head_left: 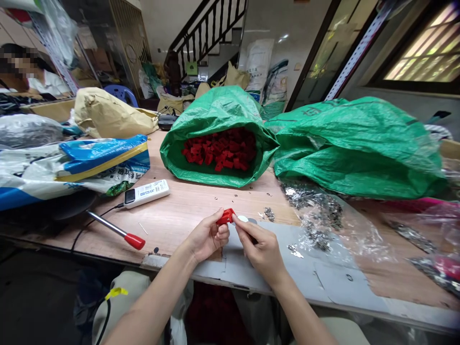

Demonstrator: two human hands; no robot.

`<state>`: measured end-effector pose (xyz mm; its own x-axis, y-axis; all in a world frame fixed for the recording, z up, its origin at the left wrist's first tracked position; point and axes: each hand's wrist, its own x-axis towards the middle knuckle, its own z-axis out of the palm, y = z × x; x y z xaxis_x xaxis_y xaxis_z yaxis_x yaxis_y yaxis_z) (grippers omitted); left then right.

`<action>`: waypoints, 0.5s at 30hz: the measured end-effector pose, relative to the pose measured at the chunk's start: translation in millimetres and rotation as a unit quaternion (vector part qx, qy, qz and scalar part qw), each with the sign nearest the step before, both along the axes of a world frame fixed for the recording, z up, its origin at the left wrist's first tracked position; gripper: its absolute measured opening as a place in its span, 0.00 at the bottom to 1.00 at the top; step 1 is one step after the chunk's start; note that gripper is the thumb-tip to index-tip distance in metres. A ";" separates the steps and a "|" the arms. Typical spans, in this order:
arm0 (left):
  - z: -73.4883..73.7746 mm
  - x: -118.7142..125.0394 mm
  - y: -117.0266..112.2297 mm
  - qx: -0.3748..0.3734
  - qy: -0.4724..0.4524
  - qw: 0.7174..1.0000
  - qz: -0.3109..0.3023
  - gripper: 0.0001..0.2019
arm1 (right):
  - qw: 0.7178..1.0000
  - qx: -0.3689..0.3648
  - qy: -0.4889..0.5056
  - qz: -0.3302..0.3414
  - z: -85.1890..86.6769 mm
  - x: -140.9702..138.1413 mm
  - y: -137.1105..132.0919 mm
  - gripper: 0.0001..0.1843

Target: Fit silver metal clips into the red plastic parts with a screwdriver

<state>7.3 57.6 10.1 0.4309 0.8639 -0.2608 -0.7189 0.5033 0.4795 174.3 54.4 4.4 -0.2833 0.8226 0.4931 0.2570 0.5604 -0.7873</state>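
Note:
A small red plastic part point(225, 217) is pinched between the thumb and fingers of my left hand point(212, 235), just above the front of the table. My right hand point(260, 247) is closed in a pinch at the part's right end, its fingertips touching it. Whatever may be between those right fingertips is too small to make out. Behind the right fingers lies a white round disc point(243, 219). Small metal pieces point(269, 214) form a little pile beyond my hands, and a few flat metal pieces point(294, 250) rest on the grey sheet point(312, 280) to the right.
An open green sack point(219, 178) full of red parts point(223, 151) faces me, with another green sack point(355, 148) at right. Clear bags of metal pieces point(319, 215) lie before it. Left are a white handheld device point(147, 193), a red-tipped lever point(134, 241) and a blue-white sack point(104, 160).

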 end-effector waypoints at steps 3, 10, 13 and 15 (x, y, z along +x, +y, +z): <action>0.2 0.9 2.6 0.015 -0.006 1.000 -0.002 0.15 | 0.989 -0.126 0.078 -0.009 -0.7 -4.0 -1.9 0.17; 4.2 -1.2 -11.3 0.113 0.060 0.988 -0.087 0.20 | 0.894 -0.308 0.321 -0.056 5.2 3.0 14.3 0.24; 5.4 2.6 -24.7 0.212 0.166 0.938 -0.219 0.23 | 0.884 -0.309 0.343 -0.075 8.3 6.4 18.8 0.25; 7.6 6.0 -32.9 0.258 0.233 0.886 -0.306 0.25 | 0.891 -0.292 0.337 -0.083 8.5 6.5 19.0 0.24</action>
<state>13.3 24.6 17.7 0.8093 0.5619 -0.1710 -0.0512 0.3574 0.9325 180.8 73.4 13.0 0.0640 0.9977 -0.0212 -0.3431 0.0021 -0.9393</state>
